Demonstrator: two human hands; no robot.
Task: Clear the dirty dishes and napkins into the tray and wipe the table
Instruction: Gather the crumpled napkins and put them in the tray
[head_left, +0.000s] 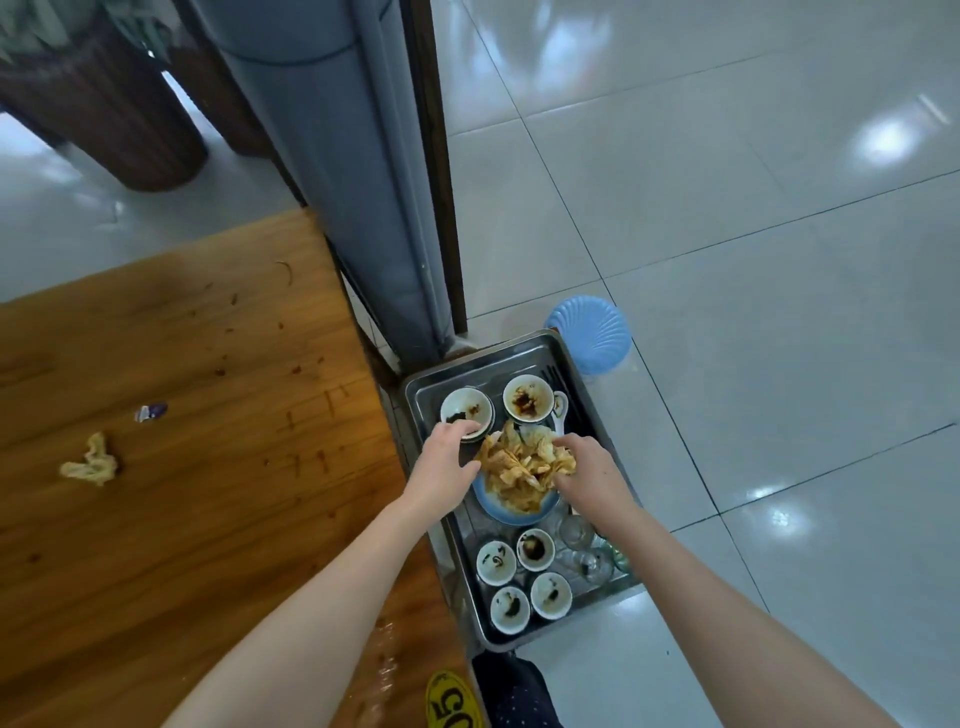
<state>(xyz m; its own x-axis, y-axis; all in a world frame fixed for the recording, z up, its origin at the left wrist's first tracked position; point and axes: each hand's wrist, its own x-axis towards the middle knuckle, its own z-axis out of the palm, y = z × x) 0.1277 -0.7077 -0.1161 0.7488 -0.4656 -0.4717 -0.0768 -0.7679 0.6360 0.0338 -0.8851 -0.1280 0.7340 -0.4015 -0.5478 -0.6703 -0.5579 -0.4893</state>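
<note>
Both hands are working over the tray (423, 387), which sits beside the table (208, 519). The left hand (441, 467) and right hand (587, 473) are closing around the stained napkins (519, 465) heaped on the plate (498, 512). Bowls (496, 563) are already lying in the tray. One napkin (91, 462), a wrapper (150, 412) and sauce stains are remaining on the table; wiping is apparently not yet begun.

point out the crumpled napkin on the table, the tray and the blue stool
crumpled napkin (91, 462), head view, middle of the wad
tray (470, 358), head view, far rim
blue stool (592, 330), head view, seat top
</note>
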